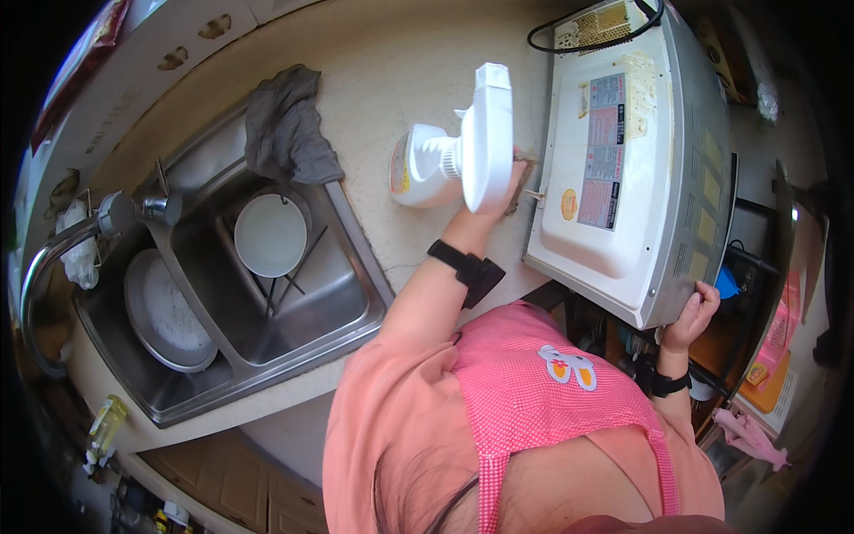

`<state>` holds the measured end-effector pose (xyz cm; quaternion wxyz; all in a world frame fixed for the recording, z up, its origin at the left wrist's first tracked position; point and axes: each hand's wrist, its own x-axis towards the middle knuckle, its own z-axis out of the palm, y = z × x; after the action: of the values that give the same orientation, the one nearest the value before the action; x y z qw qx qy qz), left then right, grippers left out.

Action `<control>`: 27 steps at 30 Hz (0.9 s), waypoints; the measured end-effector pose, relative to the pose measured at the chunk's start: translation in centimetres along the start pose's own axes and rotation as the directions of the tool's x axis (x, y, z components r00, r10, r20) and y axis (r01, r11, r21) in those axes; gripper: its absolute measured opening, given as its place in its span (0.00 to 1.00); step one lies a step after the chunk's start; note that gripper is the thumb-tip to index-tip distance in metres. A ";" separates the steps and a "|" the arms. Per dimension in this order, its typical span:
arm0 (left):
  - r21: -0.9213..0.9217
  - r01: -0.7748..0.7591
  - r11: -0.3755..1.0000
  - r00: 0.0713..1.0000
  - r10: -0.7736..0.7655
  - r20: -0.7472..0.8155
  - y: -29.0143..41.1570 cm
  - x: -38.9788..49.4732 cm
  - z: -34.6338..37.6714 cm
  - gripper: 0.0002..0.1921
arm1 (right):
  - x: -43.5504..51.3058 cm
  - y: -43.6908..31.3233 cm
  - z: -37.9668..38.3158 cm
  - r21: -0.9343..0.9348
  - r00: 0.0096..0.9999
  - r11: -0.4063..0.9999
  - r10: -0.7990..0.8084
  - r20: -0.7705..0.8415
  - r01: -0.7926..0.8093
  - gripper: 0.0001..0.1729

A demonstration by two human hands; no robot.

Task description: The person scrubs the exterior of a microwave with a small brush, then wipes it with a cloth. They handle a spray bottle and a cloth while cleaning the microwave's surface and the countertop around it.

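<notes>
My left hand (514, 181) is largely hidden behind the white head of a spray bottle (490, 140), which stands on the countertop. Part of a brownish cloth (526, 175) shows at the hand, beside the edge of a white microwave oven (600, 187). The oven's labelled panel, with stains and a vent grille, faces me. Gripping the oven's near right corner is my right hand (694, 314), its fingers curled on the grey casing. Both wrists wear black bands.
At left is a double steel sink (313, 327) with a white bowl (271, 235), dark chopsticks and a large pan lid or plate (170, 314). A grey cloth (290, 127) drapes over its rim. A black cord (587, 48) loops over the oven; shelving (720, 360) stands at right.
</notes>
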<state>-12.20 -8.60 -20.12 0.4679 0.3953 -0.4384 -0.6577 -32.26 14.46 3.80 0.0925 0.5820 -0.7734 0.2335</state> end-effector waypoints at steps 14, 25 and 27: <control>0.222 0.282 0.933 0.851 -0.350 0.390 -0.4 4.0 1.2 0.07 | -0.3 -0.1 -0.1 0.025 0.997 0.997 0.077 -0.001 -0.077 0.12; 0.226 0.314 0.922 0.771 -0.387 0.505 -0.5 4.4 0.9 0.06 | -0.4 -0.2 0.0 0.060 0.995 0.993 0.102 -0.005 -0.101 0.13; 0.190 0.303 0.934 0.777 -0.357 0.518 0.3 3.7 0.5 0.06 | -0.4 -0.2 -0.1 0.039 0.996 0.995 0.088 0.007 -0.089 0.12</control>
<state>-13.48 -12.08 -20.13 0.1817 0.2845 -0.5079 -0.7925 -31.93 14.75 3.77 0.0689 0.5495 -0.7940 0.2509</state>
